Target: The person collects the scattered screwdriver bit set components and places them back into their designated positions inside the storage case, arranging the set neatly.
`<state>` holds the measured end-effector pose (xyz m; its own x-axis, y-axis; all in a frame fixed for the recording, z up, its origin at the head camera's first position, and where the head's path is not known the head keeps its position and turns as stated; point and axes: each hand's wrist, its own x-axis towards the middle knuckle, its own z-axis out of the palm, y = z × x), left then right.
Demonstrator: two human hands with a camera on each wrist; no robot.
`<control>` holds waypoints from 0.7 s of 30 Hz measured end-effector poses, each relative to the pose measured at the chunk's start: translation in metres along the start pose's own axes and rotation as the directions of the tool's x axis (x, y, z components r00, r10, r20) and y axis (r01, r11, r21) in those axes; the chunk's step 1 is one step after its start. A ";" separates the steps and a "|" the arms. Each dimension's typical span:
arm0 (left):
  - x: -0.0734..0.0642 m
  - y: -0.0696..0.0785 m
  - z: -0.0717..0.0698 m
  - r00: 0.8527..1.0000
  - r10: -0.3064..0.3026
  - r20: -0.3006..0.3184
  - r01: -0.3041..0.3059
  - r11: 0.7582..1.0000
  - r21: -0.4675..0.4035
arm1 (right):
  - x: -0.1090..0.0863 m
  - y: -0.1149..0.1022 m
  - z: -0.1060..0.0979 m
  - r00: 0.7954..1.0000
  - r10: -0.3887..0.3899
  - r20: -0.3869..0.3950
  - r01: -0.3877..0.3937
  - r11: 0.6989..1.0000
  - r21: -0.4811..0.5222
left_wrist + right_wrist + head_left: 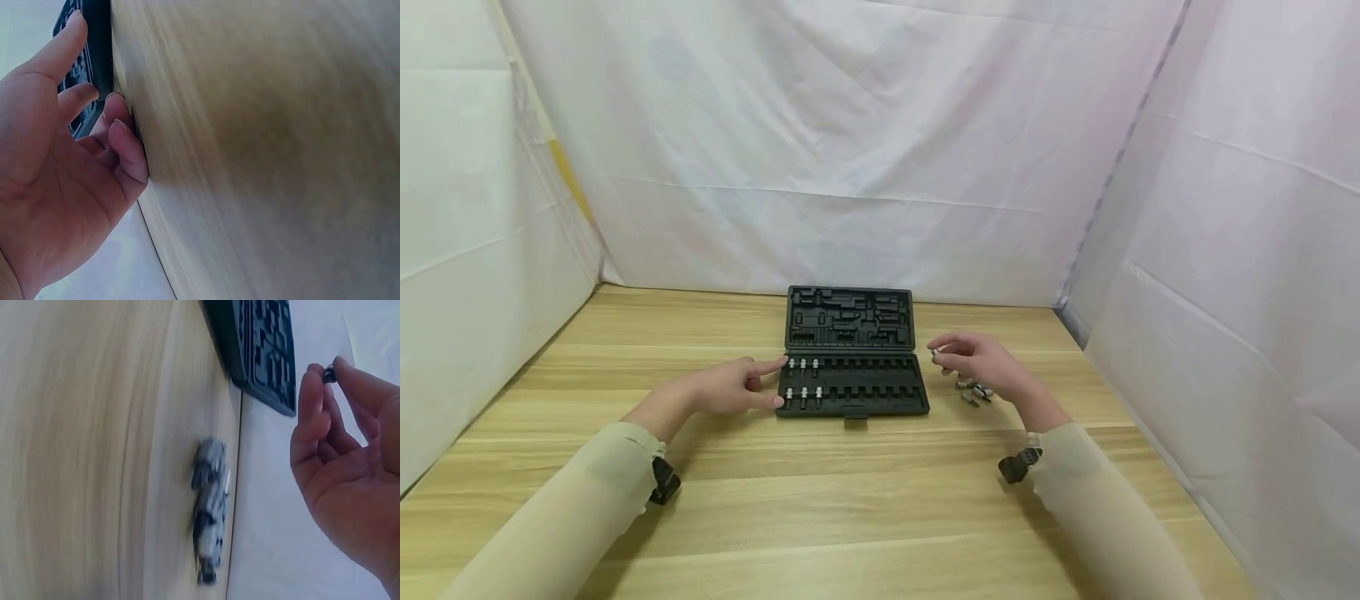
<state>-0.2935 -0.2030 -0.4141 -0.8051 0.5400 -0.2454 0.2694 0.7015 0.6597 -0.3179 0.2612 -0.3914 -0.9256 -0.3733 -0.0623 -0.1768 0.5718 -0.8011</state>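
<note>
A black plastic socket case lies unfolded on the table. Several silver-and-black bit sockets sit upright in two rows at its left end; the slots further right hold none. My left hand touches the case's left edge with index finger and thumb stretched out, the other fingers bent under. Between right thumb and fingertips, my right hand pinches a small bit socket, raised above the table just right of the case. Most of that piece is hidden by the fingers.
Several loose bit sockets lie in a small pile below the right hand. The case's moulded lid leans back behind the slots. White cloth walls enclose the wooden table at the back and sides.
</note>
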 end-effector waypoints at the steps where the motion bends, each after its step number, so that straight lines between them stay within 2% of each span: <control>1: 0.000 0.000 0.000 1.000 -0.001 0.001 0.001 1.000 -0.004 | 0.002 -0.001 0.003 1.000 0.004 0.006 -0.004 1.000 0.018; 8: -0.002 0.001 0.000 1.000 -0.016 -0.015 0.016 1.000 0.012 | 0.018 -0.010 0.024 1.000 -0.003 0.023 0.001 0.995 0.097; 21: -0.002 0.001 0.001 0.999 -0.044 -0.027 0.045 0.998 0.043 | 0.049 -0.031 0.059 1.000 -0.028 -0.001 0.028 0.991 0.134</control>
<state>-0.2913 -0.2025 -0.4141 -0.8301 0.4958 -0.2553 0.2553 0.7449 0.6164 -0.3376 0.1816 -0.4046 -0.9208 -0.3881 -0.0393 -0.1559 0.4585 -0.8749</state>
